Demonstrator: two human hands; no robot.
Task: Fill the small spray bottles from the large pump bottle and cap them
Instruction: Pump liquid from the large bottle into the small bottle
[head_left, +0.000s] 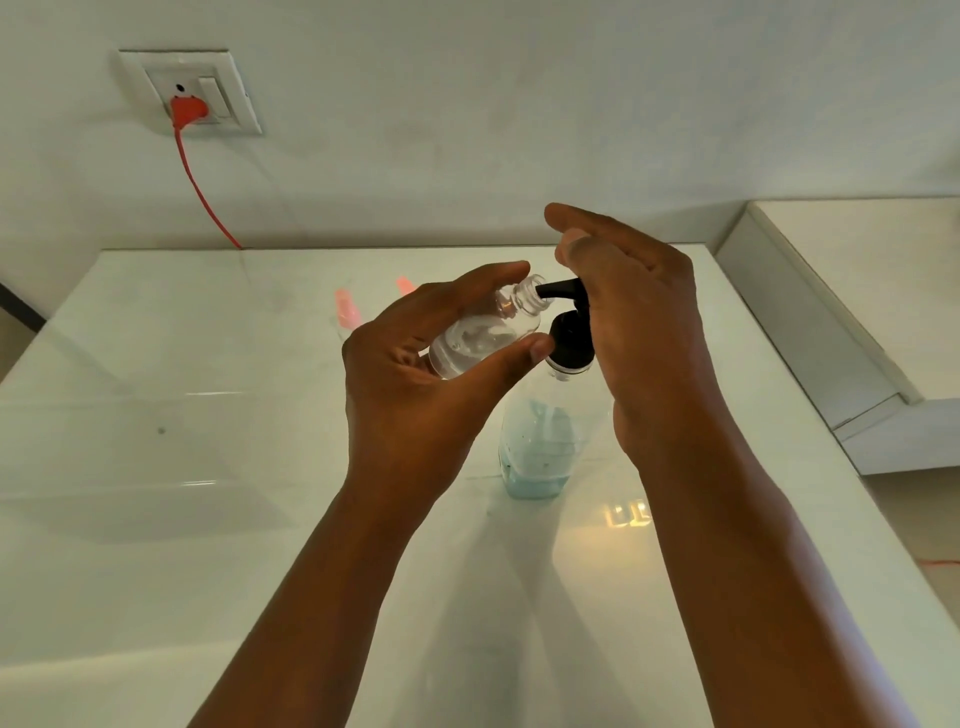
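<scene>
We observe the left hand (415, 374) gripping a small clear spray bottle (483, 338), uncapped and tilted, its open neck set against the black nozzle of the large pump bottle (540, 441). The pump bottle stands upright near the middle of the white table (156, 467), holding pale blue liquid low down. The right hand (639, 322) rests on the black pump head (571, 338), fingers straight and close together. Two pink caps (348, 309) lie farther back. A red plug (188, 110) sits in the wall socket, far left.
</scene>
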